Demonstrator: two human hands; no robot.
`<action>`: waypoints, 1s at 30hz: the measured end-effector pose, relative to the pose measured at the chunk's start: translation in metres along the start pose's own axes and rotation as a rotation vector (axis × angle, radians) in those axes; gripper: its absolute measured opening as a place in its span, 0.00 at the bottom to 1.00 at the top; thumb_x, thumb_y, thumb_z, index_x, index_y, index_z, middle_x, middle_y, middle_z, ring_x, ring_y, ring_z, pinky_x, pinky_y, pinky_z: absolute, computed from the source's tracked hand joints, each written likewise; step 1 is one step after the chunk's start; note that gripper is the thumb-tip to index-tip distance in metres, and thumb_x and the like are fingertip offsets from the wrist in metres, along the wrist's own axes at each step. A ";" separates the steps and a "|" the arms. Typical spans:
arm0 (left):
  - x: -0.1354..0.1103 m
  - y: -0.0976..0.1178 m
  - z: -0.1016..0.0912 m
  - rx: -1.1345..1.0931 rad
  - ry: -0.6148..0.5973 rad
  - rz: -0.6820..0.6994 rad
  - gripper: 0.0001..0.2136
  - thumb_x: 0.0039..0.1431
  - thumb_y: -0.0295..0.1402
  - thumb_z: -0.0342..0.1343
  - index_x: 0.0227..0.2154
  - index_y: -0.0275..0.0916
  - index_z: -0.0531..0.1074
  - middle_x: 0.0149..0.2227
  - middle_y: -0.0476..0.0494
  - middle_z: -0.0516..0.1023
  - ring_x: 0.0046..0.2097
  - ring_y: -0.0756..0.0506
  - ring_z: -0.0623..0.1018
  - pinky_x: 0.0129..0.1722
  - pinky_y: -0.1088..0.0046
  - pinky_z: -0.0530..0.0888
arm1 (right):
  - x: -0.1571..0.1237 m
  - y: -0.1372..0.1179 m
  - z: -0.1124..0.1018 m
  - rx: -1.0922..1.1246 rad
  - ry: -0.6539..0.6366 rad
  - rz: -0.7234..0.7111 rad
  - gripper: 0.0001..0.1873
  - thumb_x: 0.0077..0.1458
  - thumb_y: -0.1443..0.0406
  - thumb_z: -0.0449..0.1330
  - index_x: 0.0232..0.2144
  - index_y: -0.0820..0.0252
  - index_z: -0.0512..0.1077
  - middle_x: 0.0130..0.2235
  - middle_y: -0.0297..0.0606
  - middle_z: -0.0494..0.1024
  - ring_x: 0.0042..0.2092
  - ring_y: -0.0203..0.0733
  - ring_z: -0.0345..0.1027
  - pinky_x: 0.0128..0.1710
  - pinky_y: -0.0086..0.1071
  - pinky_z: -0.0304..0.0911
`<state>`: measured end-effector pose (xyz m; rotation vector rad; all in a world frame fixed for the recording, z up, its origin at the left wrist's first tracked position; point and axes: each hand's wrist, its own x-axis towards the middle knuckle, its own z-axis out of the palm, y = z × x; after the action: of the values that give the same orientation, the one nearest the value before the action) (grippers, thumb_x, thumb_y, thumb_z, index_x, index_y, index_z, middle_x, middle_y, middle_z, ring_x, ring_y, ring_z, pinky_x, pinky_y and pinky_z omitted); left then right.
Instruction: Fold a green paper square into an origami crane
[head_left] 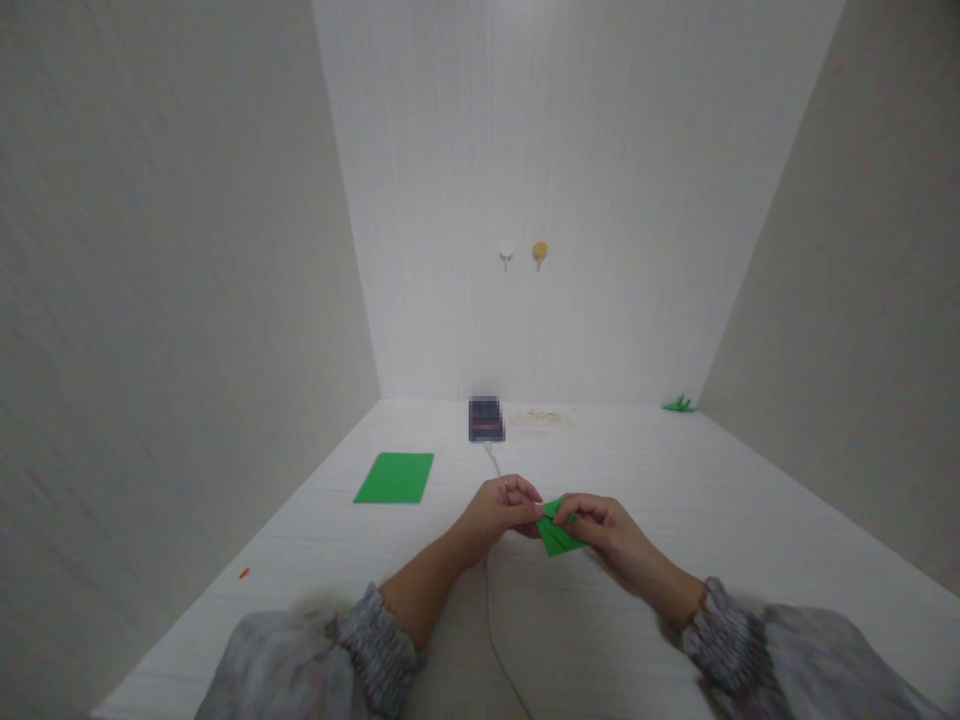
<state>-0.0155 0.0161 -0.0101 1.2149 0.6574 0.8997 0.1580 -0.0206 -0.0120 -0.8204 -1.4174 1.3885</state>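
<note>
Passable: tabletop (750, 510) at centre-right, between right hand (600, 522) and right wall (847, 300); also the gap between green sheet (395, 478), centre-left, and left hand (502, 505). Blocked: centre, both hands closed in on folded green paper (559, 540). Cable (490, 610) runs from dark device (486, 419) mid-frame, behind left wrist, to bottom edge; crosses low sideways moves. Left wall (187, 300) and back wall (615, 150) bound the rest; small green item (679, 404) sits in far right corner.
</note>
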 end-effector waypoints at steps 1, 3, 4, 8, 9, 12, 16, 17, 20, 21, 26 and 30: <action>0.000 0.001 0.000 -0.005 0.005 0.010 0.14 0.37 0.33 0.63 0.26 0.32 0.67 0.18 0.51 0.71 0.19 0.53 0.71 0.23 0.77 0.68 | 0.000 -0.001 0.000 -0.010 0.009 0.001 0.05 0.45 0.65 0.61 0.26 0.62 0.73 0.28 0.35 0.72 0.30 0.35 0.63 0.30 0.29 0.57; -0.001 0.002 0.001 -0.012 0.019 0.030 0.14 0.37 0.32 0.63 0.26 0.32 0.67 0.17 0.52 0.70 0.19 0.54 0.70 0.23 0.77 0.68 | 0.000 -0.002 0.001 -0.028 0.033 -0.005 0.06 0.45 0.64 0.61 0.27 0.62 0.73 0.29 0.36 0.73 0.31 0.36 0.64 0.32 0.30 0.57; -0.001 0.002 0.001 -0.010 0.026 0.038 0.14 0.36 0.32 0.63 0.26 0.32 0.67 0.17 0.53 0.69 0.19 0.54 0.70 0.23 0.77 0.68 | 0.000 -0.003 0.002 -0.035 0.048 -0.004 0.07 0.45 0.64 0.61 0.28 0.62 0.73 0.29 0.36 0.73 0.32 0.37 0.64 0.33 0.31 0.58; 0.000 0.002 0.001 0.026 0.046 0.052 0.13 0.36 0.32 0.63 0.26 0.32 0.67 0.17 0.53 0.69 0.20 0.54 0.70 0.24 0.76 0.68 | 0.001 -0.003 0.004 -0.055 0.095 0.025 0.09 0.45 0.61 0.60 0.29 0.62 0.73 0.30 0.37 0.74 0.32 0.38 0.66 0.33 0.32 0.59; 0.000 0.001 0.001 0.037 0.052 0.053 0.13 0.36 0.32 0.63 0.26 0.33 0.67 0.17 0.53 0.69 0.20 0.54 0.69 0.24 0.76 0.68 | 0.002 -0.003 0.004 -0.055 0.096 0.029 0.10 0.45 0.61 0.60 0.30 0.62 0.73 0.30 0.37 0.74 0.32 0.38 0.66 0.33 0.32 0.59; 0.000 0.001 0.000 0.059 0.067 0.055 0.13 0.36 0.32 0.63 0.26 0.33 0.67 0.18 0.52 0.70 0.20 0.54 0.69 0.24 0.76 0.67 | 0.003 -0.002 0.003 -0.033 0.078 0.039 0.09 0.44 0.63 0.61 0.30 0.62 0.72 0.29 0.36 0.75 0.31 0.37 0.66 0.33 0.32 0.60; 0.000 0.000 0.000 0.052 0.050 0.068 0.13 0.37 0.31 0.62 0.27 0.33 0.66 0.19 0.52 0.70 0.21 0.54 0.69 0.25 0.76 0.67 | 0.004 0.001 0.003 -0.009 0.068 0.048 0.11 0.40 0.66 0.63 0.31 0.61 0.71 0.29 0.35 0.74 0.30 0.36 0.67 0.32 0.31 0.60; 0.000 0.000 0.000 0.050 0.046 0.070 0.13 0.37 0.30 0.62 0.27 0.33 0.66 0.19 0.52 0.70 0.21 0.54 0.69 0.25 0.77 0.67 | 0.004 0.001 0.002 -0.004 0.068 0.051 0.12 0.40 0.67 0.63 0.32 0.61 0.71 0.29 0.35 0.74 0.30 0.36 0.67 0.32 0.31 0.60; 0.001 -0.001 0.000 0.052 0.053 0.063 0.13 0.37 0.30 0.62 0.26 0.32 0.66 0.19 0.52 0.70 0.21 0.54 0.70 0.25 0.77 0.67 | 0.005 0.003 0.002 0.019 0.064 0.057 0.13 0.39 0.67 0.64 0.32 0.61 0.71 0.30 0.35 0.75 0.31 0.36 0.67 0.32 0.31 0.60; 0.001 -0.001 0.000 0.054 0.059 0.059 0.13 0.36 0.30 0.62 0.26 0.32 0.66 0.19 0.52 0.70 0.21 0.54 0.70 0.25 0.77 0.67 | 0.005 0.003 0.002 0.025 0.065 0.055 0.13 0.39 0.67 0.64 0.32 0.61 0.71 0.30 0.35 0.75 0.31 0.36 0.67 0.33 0.31 0.60; 0.001 -0.001 0.001 0.069 0.065 0.054 0.14 0.36 0.31 0.63 0.26 0.33 0.66 0.19 0.52 0.70 0.21 0.54 0.70 0.25 0.76 0.67 | 0.005 0.002 0.002 0.008 0.073 0.052 0.12 0.41 0.63 0.63 0.31 0.62 0.72 0.31 0.38 0.75 0.33 0.39 0.68 0.35 0.34 0.61; 0.001 0.000 0.003 0.087 0.058 0.072 0.14 0.36 0.32 0.63 0.26 0.33 0.66 0.19 0.52 0.70 0.21 0.53 0.70 0.25 0.76 0.68 | 0.004 0.000 0.003 0.001 0.051 0.061 0.12 0.44 0.62 0.61 0.32 0.62 0.72 0.31 0.38 0.75 0.34 0.40 0.68 0.36 0.35 0.61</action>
<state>-0.0131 0.0154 -0.0094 1.3003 0.7089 0.9782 0.1538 -0.0181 -0.0108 -0.8984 -1.3627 1.4044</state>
